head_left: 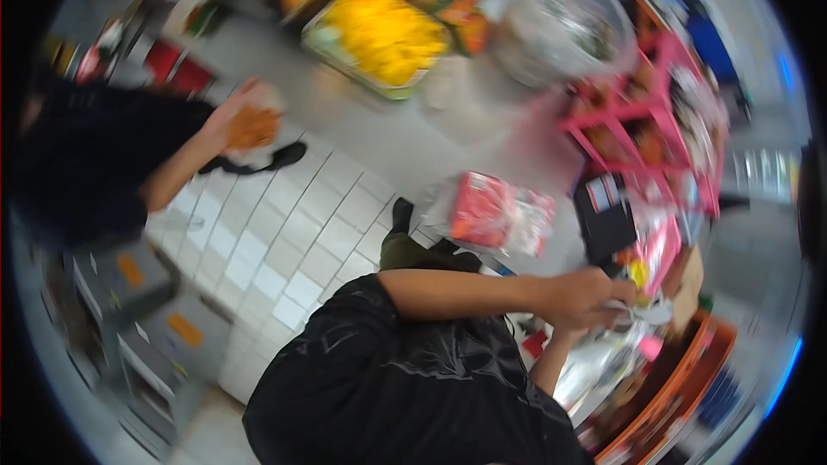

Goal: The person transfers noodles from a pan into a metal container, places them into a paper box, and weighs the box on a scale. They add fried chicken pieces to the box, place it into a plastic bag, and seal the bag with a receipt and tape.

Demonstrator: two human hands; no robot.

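Observation:
Both of my hands meet at the right side of the head view, over the packed end of the counter. My left hand (586,297) is closed, its fingers bent around a pale, thin plastic-looking piece (650,312), smeared by motion. Just below it, my right hand (568,334) is mostly hidden behind the left one. Around them lie clear plastic packets (594,357) and a black flat device (605,220) with a light label. A pink-and-white plastic-wrapped pack (500,215) lies on the metal counter, left of the device.
A tray of yellow food (383,34), a large plastic-lined tub (564,21) and a pink compartment rack (637,120) stand on the counter (345,112). An orange bin (680,387) sits lower right. At left, another person's hand (228,116) holds orange-brown food.

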